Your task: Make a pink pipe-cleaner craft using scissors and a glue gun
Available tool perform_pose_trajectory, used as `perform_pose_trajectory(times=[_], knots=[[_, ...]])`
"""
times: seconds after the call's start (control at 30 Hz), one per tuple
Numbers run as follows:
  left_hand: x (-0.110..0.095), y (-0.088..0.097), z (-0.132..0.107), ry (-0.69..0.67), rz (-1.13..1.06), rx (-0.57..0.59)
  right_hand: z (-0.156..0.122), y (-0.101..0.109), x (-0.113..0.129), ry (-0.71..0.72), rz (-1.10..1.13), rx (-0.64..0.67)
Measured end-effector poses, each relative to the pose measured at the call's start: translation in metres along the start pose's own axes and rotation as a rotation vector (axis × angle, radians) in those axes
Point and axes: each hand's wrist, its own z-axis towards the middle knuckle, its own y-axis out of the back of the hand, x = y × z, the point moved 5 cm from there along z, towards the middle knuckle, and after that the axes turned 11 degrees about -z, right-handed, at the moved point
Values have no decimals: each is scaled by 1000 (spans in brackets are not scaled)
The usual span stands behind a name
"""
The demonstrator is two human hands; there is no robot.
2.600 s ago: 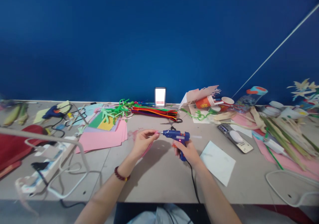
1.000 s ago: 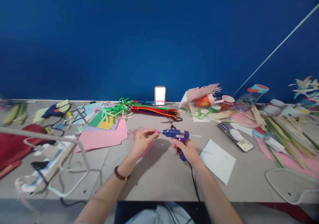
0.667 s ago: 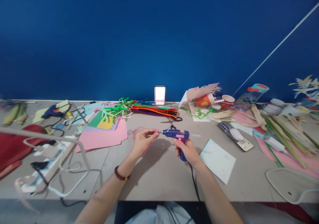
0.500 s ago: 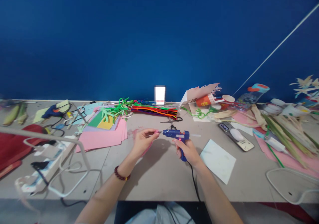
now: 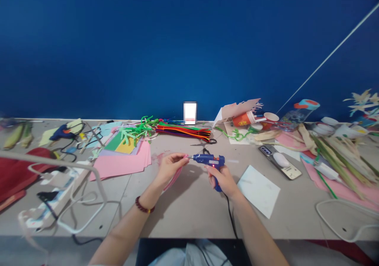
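Observation:
My right hand [image 5: 223, 179] is closed round the handle of a blue hot glue gun [image 5: 207, 160], whose small red light is lit. A clear glue stick [image 5: 233, 161] pokes out of its back end, and its nozzle points left. My left hand [image 5: 171, 168] pinches a thin pink strip, perhaps a pipe cleaner [image 5: 175, 179], which hangs down below the fingers. The nozzle tip meets the pinched end at the left fingertips; whether glue is coming out is too small to tell. Both hands are held above the grey table [image 5: 192, 214].
Scissors [image 5: 211, 141] lie behind the glue gun, before a bundle of coloured pipe cleaners [image 5: 183, 132]. Pink paper sheets [image 5: 118, 165] and a white power strip [image 5: 56, 197] are at left. A white square sheet [image 5: 259, 191] and a phone [image 5: 291, 172] lie at right.
The pink strip under my left hand shows more clearly, turned slightly. The glue stick's rear end shows more plainly. Hands and glue gun have otherwise stayed almost still.

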Motion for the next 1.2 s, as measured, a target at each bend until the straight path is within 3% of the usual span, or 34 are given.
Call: perform_pose_trajectory(times=[0.67,0.97,1.2], knots=[[0,-4,-2,-7,5,19,4,-6,-1,-3,187,47],[-1,-4,-3,14,-21,-3,3,0,4,-6,187,23],[-3,-4,-3,48,-36,-11,3,-5,3,-32,165,78]])
